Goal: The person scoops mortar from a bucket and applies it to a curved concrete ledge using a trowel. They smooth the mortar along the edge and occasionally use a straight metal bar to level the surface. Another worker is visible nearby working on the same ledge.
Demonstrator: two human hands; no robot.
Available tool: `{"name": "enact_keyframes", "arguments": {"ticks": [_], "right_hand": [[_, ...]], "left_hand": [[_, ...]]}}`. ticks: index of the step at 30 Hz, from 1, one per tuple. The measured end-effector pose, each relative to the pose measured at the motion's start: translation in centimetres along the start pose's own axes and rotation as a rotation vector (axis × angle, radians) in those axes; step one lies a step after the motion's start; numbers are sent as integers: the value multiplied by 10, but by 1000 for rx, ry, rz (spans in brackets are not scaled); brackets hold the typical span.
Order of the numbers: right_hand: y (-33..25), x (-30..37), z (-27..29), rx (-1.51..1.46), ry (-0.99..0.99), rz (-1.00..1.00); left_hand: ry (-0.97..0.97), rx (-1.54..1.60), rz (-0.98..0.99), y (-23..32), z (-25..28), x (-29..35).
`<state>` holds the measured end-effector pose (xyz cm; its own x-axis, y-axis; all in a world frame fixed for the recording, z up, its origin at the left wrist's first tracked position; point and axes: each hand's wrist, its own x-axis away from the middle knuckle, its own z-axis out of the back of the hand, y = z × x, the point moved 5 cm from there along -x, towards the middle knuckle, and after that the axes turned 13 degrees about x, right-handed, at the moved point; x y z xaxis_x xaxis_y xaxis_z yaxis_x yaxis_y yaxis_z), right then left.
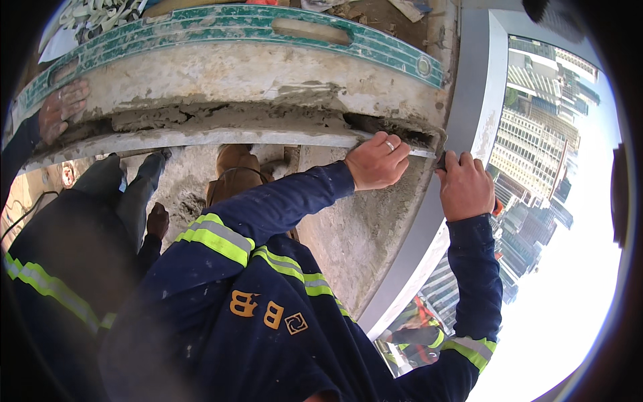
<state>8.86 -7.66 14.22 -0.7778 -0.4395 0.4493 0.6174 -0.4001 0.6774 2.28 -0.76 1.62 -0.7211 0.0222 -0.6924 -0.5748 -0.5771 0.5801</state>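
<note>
A long, pale straight strip (221,138) runs along the front of a ledge, beside a band of wet grey mortar (234,119). My left hand (377,163), with a ring on one finger, is closed over the strip near its right end. A dark hollow (375,125) shows in the mortar just beyond it. My right hand (467,186) is closed at the corner by the window frame. A small dark piece (441,160) pokes out at its fingertips, and an orange end (497,206) shows behind the hand; most of this tool is hidden.
A green spirit level (228,25) lies across the mortar-stained ledge (201,74). At left, a co-worker's hand (63,110) rests at the strip's far end; their dark-clothed body (60,248) stands beside me. The grey window frame (469,87) borders a high drop with buildings (529,147) outside.
</note>
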Motion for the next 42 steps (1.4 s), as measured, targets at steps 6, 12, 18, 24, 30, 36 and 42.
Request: {"name": "enact_keyframes", "arguments": {"ticks": [6, 12, 18, 24, 30, 36, 42], "right_hand": [[30, 22, 22, 162, 93, -68], [6, 27, -11, 273, 152, -65], [27, 38, 17, 294, 108, -158], [3, 27, 5, 170, 42, -99], [22, 24, 9, 278, 111, -214], [14, 31, 29, 241, 158, -154], [24, 15, 15, 247, 148, -202]], "left_hand": [[16, -31, -2, -3, 0, -1], [11, 3, -5, -1, 0, -3], [-12, -22, -1, -5, -2, -3], [-69, 2, 9, 1, -1, -3], [-73, -24, 11, -1, -3, -2], [-91, -13, 8, 0, -2, -4], [-59, -44, -40, 3, -6, -5]]}}
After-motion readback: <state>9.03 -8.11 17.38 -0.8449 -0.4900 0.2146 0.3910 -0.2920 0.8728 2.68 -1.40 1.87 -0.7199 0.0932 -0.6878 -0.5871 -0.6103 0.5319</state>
